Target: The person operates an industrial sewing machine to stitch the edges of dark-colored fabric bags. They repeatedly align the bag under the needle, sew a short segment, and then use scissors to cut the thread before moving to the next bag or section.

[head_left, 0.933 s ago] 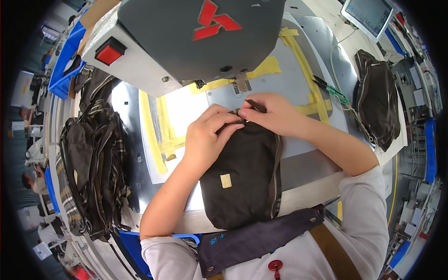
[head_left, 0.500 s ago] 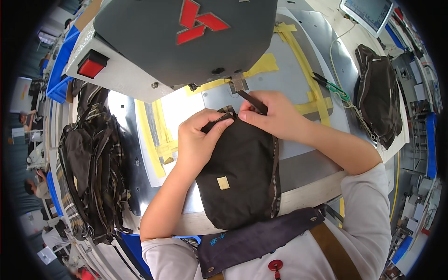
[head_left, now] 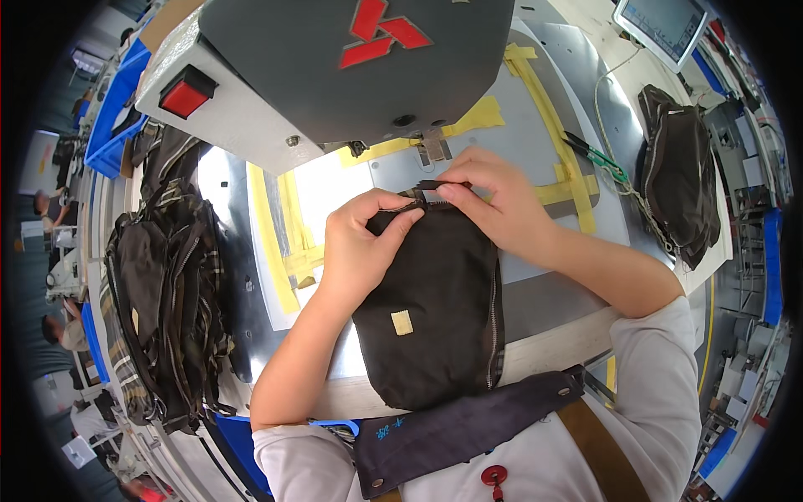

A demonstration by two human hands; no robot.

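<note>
A black fabric pouch [head_left: 435, 293] with a metal zipper [head_left: 493, 326] down its right side and a small cream patch [head_left: 402, 323] lies in front of me at the table's front edge. My left hand [head_left: 360, 243] pinches the pouch's top edge between thumb and fingers. At the same edge, my right hand [head_left: 493, 201] has a short dark fabric strip [head_left: 437, 184] between thumb and forefinger. Just beyond both hands is the metal presser foot [head_left: 433, 147] of a grey sewing machine [head_left: 401, 84]. The pouch's underside is hidden.
On the left lies a heap of black and plaid zippered pouches [head_left: 163, 309]; another black pouch [head_left: 682, 176] sits at the right. Green-handled snips [head_left: 602, 161] rest near it on a cord. Yellow tape [head_left: 288, 234] marks the machine bed. A screen [head_left: 665, 25] stands at the far right.
My right hand has drawn the strip back from the presser foot and turned it flat along the pouch's top edge. My left hand keeps its pinch, nearly in place. The view has shifted slightly.
</note>
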